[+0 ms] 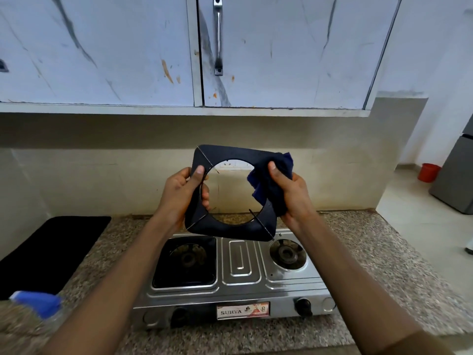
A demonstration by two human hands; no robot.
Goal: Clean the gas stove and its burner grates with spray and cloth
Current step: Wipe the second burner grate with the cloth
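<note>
A person holds a black burner grate (pixel 231 193) up in the middle of the frame, lifted clear above the gas stove (pixel 238 280), its round opening showing the wall behind. The left hand (pixel 183 193) grips the grate's left side, thumb laid on the front face and fingers (pixel 204 198) curled round through the opening. The right hand (pixel 289 193) clamps a dark blue cloth (pixel 271 180) against the grate's right side, thumb pressing on the cloth's front and the rest of the fingers wrapped behind, bunching the cloth over the edge.

Below, in the lower middle of the frame, the steel stove sits on the speckled stone bench (pixel 384 265). Its left burner (pixel 188 258) still carries a second black grate (pixel 163 275); the right burner (pixel 288 254) stands bare on the steel top. Two black knobs (pixel 303 306) sit on the front panel, either side of a brand label.

At the lower left of the frame a spray bottle (pixel 38 306) with a blue head stands blurred, near a black mat (pixel 48 249) lying on the bench. Pale cabinets (pixel 102 47) fill the top of the frame, and a red bucket (pixel 428 172) sits on the floor at the far right.
</note>
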